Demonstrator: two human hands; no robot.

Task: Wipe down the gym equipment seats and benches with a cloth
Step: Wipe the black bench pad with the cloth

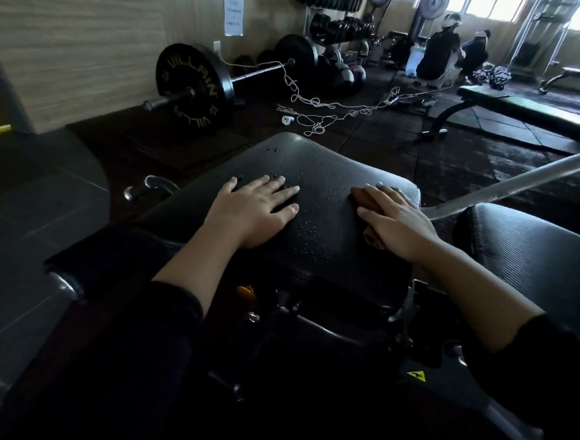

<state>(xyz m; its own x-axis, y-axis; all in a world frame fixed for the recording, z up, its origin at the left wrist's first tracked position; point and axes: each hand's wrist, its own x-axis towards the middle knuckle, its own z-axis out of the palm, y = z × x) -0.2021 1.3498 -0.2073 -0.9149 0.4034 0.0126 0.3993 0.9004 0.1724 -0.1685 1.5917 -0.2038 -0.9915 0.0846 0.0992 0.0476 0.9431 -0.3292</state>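
Two dark sleeves (156, 341) come up from the bottom edge toward a black padded bench (322, 174), and both bare forearms end in hands laid on its top. Largest of the task's things, this bench pad is ribbed, rounded at the corners and speckled with many small water droplets (307, 226) between the two hands. A second black pad (533, 250) of the same ribbed finish sits just beside it to the right, and a third, flat bench (529, 111) stands well apart on the dark floor (384, 133) behind.

One barbell (202, 83) with two black plates lies by the wall on the left, a tangled white cord (323, 112) trailing across the floor near it. Two people (444, 48) crouch far off by the dumbbell rack (334, 13).

On the pad, the left hand (258, 210) lies flat, fingers straight and slightly spread, its grip empty and pressing only the pad itself. The right hand (398, 224) also lies flat with straight fingers, pressing down on one small brownish cloth (371, 234). That cloth is almost wholly covered: only its edges show under the palm, at the fingers' left side and near the wrist. It sits at the pad's right part, well apart from the left hand.
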